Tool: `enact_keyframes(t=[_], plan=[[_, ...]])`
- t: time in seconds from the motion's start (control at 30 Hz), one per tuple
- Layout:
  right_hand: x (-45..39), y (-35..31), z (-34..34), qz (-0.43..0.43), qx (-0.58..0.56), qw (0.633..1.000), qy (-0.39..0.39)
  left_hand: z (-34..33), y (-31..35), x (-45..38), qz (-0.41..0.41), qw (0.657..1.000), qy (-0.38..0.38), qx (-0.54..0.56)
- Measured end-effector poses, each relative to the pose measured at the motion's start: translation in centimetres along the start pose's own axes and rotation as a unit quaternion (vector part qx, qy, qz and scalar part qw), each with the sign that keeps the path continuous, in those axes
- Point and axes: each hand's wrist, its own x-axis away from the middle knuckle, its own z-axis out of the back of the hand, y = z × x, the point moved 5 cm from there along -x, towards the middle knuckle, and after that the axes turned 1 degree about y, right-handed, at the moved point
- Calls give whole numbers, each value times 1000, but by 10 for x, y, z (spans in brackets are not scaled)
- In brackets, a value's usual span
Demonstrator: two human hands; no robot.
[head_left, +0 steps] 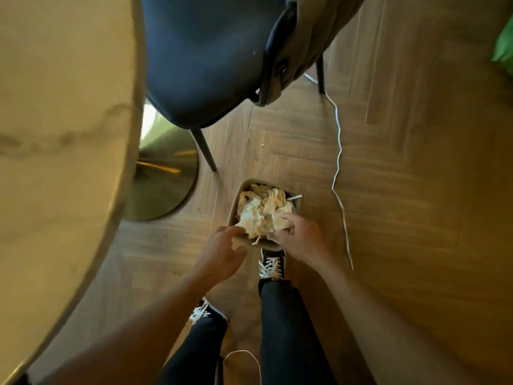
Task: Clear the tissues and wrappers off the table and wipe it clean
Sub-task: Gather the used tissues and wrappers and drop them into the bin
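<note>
A small grey waste bin [236,201] stands on the wooden floor, heaped with crumpled white tissues [261,212]. My left hand [222,254] is at the bin's near rim, its fingers curled over the edge beside the tissues. On the near right of the heap, my right hand [302,237] rests with spread fingers pressing down on the tissues. The round marble-look table [55,134] fills the left of the view; the part of its top that shows is bare.
A dark blue chair [205,59] with a grey garment [305,37] over its back stands beyond the bin. The table's brass base [163,179] is at the left. A white cable [338,168] runs across the floor on the right. My feet are just behind the bin.
</note>
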Motion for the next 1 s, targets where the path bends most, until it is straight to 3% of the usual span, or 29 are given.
enact_keyframes(t=[0.33,0.47,0.73,1.0], plan=[[174,-106,23,59,-60,990,116,87,17,179,-159,987,10,31],[233,-162,15,107,-103,976,159,135,-4,245,-197,976,64,70],[282,-300,-13,244,-68,953,167,234,-78,315,-191,949,192,164],[265,-407,-51,305,39,945,111,315,-134,328,-143,921,292,214]])
